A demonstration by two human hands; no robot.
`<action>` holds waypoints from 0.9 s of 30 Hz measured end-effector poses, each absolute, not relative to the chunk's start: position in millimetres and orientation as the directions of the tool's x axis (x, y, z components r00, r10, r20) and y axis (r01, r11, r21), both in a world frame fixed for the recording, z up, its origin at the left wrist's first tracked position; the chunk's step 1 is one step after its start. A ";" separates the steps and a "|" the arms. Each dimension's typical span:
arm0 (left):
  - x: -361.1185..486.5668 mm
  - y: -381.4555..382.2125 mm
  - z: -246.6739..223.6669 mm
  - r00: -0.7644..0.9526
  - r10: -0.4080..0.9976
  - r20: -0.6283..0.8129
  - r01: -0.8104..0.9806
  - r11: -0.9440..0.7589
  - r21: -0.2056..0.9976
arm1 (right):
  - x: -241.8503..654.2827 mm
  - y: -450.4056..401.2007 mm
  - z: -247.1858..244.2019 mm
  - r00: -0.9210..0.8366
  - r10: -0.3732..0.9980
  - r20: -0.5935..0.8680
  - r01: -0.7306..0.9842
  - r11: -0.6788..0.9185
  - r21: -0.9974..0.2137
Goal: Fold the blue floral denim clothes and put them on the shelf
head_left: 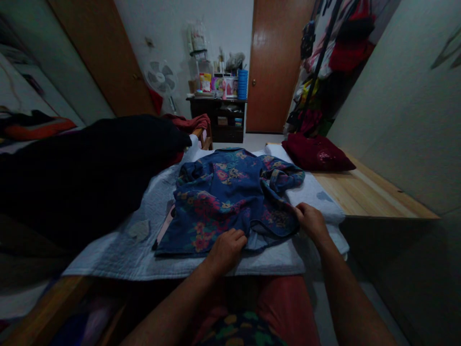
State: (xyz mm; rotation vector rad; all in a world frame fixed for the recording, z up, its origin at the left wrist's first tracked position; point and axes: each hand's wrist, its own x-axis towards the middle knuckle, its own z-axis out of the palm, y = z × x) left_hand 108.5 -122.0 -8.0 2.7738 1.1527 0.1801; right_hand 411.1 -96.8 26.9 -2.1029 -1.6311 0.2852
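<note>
A blue denim shirt (234,192) with a pink and yellow flower print lies spread on a pale quilted cover (154,206), collar pointing away from me. My left hand (228,247) is closed on the near hem, around its middle. With bent fingers, my right hand (311,221) pinches the hem's right corner. Between the two hands the hem curves up and shows its lighter inner side. The right sleeve is bent out to the side; the left one is bunched up. Something pale pink (166,223) pokes out from under the shirt's left edge.
Dark clothing (82,168) is heaped on the left. A maroon cushion (317,152) rests on the wooden board (374,190) at the right, beside the wall. Farther back are a dark cabinet (200,113), a white fan (161,77), a wooden door (272,67) and hanging clothes (349,53).
</note>
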 end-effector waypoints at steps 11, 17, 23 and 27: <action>95.6 -132.6 -16.5 0.671 0.741 0.006 0.714 -0.649 0.261 | 464.8 -136.5 5.4 0.531 0.838 0.121 0.680 -0.337 -0.651; 98.6 -128.2 -10.1 0.638 0.770 0.014 0.638 -0.539 0.550 | 473.0 -138.6 -8.2 0.449 0.889 0.094 0.681 -0.271 -0.681; 116.5 -117.3 -12.7 0.520 0.854 0.019 0.784 -0.486 0.385 | 467.5 -135.8 -1.8 0.375 0.923 0.083 0.701 -0.224 -0.677; 121.0 -117.5 -10.7 0.625 0.780 0.042 0.739 -0.608 0.292 | 467.8 -139.3 7.0 0.422 0.892 0.160 0.670 -0.189 -0.718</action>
